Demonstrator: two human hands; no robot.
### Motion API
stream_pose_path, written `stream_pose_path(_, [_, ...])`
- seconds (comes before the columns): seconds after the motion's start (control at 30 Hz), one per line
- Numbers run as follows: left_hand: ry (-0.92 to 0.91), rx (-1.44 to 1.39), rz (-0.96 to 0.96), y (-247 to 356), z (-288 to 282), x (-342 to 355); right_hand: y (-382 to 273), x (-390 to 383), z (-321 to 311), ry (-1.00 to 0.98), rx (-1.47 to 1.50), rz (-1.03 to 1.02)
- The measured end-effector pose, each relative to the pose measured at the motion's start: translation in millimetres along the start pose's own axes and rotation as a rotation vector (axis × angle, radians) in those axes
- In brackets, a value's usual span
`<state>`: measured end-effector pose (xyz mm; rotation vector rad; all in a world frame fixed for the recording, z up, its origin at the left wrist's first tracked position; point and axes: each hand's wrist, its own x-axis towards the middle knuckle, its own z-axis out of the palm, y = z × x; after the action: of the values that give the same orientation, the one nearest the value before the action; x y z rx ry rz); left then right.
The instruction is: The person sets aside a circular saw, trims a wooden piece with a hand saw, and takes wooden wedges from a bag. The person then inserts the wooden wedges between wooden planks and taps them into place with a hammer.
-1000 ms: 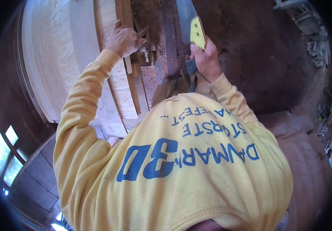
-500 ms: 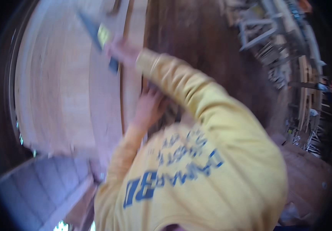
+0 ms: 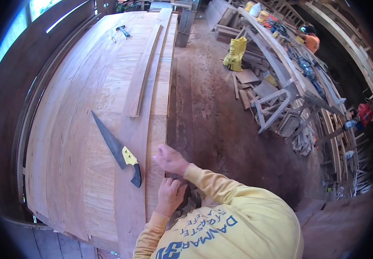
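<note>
A handsaw (image 3: pixel 108 137) with a dark tapered blade and a yellow-and-black handle lies on the wooden panel (image 3: pixel 70 142), its handle end on a long flat board (image 3: pixel 128 207). My right hand (image 3: pixel 172 160) is just right of the saw handle, above the panel's right edge and apart from the saw. Its fingers are loosely curled, and nothing shows in them. Below it, my left hand (image 3: pixel 170 196) is at that same edge with fingers bent together; whatever they hold, if anything, is hidden.
A narrow wooden strip (image 3: pixel 144 71) lies on the board farther up. A hammer (image 3: pixel 124 31) rests at the panel's far end. Across the dirt floor (image 3: pixel 212 116) are a yellow sack (image 3: pixel 235 54), wood offcuts (image 3: pixel 255 86) and a cluttered workbench (image 3: pixel 296 77). Another person (image 3: pixel 312 42) is behind it.
My right hand has let go of the handsaw, which now lies on the panel, and has drawn back toward my left hand. The view has shifted, showing more of the far end.
</note>
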<state>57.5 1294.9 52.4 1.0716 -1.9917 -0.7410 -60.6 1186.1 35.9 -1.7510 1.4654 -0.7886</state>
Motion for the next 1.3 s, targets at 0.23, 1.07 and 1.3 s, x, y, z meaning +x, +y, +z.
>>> stream_pose_path(0.23, [0.258,0.226,0.101,-33.2,25.6,140.7,135.5,7.6,-91.7,-0.056,0.063,0.213])
stream_pose_path(1.07, [0.418,0.637,-0.458,-134.6,31.3,239.3,99.3,368.0,-183.6,0.124,-0.177,-0.309])
stream_pose_path(1.3, [0.568,0.695,-0.556,-151.8,28.1,243.6,88.6,604.2,-181.4,0.116,-0.210,-0.298])
